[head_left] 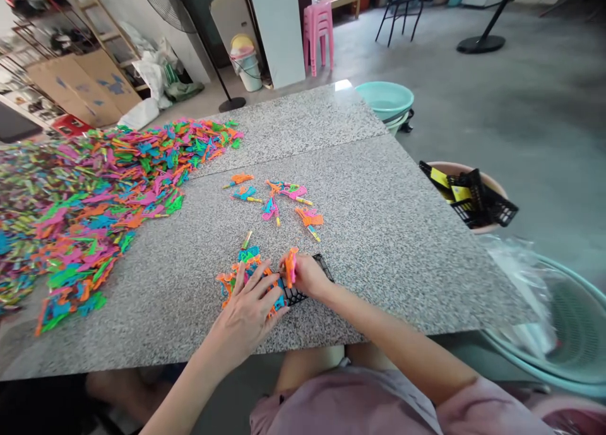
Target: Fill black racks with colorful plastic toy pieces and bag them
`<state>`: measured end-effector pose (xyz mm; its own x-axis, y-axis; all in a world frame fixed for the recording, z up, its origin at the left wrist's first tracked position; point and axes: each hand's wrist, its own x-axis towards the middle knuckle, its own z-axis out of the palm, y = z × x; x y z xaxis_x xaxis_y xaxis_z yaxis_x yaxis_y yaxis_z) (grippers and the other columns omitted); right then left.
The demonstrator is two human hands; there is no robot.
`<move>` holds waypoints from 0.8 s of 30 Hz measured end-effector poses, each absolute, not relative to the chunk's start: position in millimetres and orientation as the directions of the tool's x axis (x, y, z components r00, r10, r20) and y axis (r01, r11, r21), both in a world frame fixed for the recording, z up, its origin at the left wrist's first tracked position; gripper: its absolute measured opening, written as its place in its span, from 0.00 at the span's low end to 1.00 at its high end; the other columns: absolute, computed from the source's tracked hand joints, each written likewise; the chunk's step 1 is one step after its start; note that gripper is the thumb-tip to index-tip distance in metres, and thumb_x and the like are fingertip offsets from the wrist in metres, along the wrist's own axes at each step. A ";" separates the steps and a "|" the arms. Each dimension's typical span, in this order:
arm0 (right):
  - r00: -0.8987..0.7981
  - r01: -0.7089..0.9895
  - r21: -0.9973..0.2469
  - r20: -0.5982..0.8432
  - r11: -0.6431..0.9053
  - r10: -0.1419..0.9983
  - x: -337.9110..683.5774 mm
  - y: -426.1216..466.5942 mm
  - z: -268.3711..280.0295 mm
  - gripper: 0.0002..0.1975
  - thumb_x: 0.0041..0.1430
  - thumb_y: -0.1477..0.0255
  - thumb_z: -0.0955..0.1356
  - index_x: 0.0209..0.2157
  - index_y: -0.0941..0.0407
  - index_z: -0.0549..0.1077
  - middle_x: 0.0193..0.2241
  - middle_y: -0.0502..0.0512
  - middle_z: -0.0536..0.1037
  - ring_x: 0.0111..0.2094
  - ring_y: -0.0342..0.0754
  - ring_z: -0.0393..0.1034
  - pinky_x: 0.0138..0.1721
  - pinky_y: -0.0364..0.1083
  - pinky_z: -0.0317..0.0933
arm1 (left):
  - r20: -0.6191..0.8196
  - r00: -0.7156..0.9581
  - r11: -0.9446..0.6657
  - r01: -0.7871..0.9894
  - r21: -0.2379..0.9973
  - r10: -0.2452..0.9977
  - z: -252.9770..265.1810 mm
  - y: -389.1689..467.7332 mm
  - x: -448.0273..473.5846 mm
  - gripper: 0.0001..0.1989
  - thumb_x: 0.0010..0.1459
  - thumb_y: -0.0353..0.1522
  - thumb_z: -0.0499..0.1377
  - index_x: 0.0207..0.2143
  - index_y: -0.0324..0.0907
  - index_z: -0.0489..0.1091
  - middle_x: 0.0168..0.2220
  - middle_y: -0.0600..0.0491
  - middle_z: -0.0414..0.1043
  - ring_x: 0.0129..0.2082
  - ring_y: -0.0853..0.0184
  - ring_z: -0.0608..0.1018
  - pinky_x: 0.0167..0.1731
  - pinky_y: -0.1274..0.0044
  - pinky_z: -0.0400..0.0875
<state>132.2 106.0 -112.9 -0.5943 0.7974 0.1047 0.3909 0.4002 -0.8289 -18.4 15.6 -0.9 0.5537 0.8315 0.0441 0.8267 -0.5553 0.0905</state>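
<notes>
My left hand (249, 309) lies with fingers spread over bright plastic toys (228, 282) packed into the left part of a small black basket (326, 268). My right hand (310, 276), closed, pinches an orange and pink plastic toy (291, 266) upright over the basket. Part of the basket's lattice shows beneath my right wrist; the rest is hidden by my hands and the toys. A blue toy with a yellowish tube (247, 239) sits just beyond the left fingers. Farther out lie several loose toys with printed tubes, among them an orange one (310, 218) and a blue one (245, 193).
A large heap of colourful toys (108, 195) covers the left of the speckled stone table (379, 233). Right of the table stand a tub of black baskets (468, 192), a turquoise basin (386, 99) and a green mesh basket (577, 334) with clear plastic bags.
</notes>
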 end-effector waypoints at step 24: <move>-0.658 0.696 -0.554 -0.235 0.458 0.715 104.6 121.1 -55.9 0.11 0.62 0.75 0.64 0.38 0.58 0.80 0.38 0.60 0.82 0.42 0.51 0.76 0.41 0.43 0.65 | 0.176 0.605 -0.621 0.782 0.053 0.777 -0.6 17.0 -15.5 0.08 0.66 0.33 0.53 0.37 0.42 0.71 0.46 0.51 0.77 0.52 0.58 0.73 0.65 0.48 0.39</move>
<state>104.6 121.1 -55.9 -0.6579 0.7155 -0.2352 0.6956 0.4576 -0.5538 -15.5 17.0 -0.6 0.6047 0.7767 0.1761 0.7821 -0.6209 0.0532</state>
